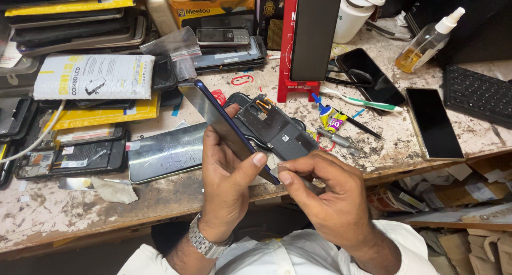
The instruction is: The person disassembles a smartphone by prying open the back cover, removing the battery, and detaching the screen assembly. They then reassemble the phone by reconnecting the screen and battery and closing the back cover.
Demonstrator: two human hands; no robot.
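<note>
Smartphone [224,120], a thin, stiff slab with a glossy blue edge, sits tilted at frame centre, clasped around its edges by the left hand [226,184]. Right hand [325,192] pinches at its lower corner. Likely light, slippery and fragile; best held by the rim. Just behind it, a dark matte inner frame [277,131] rests on the worn table [64,216].

You face a worn, paint-chipped workbench [64,211] — its pale top scratched and stained. A black keyboard [477,94] sits at your far right, a spray bottle [426,43] beside it. Stacked boxes [69,19] crowd the back left — cardboard clutter [458,200] fills the shelf below.
</note>
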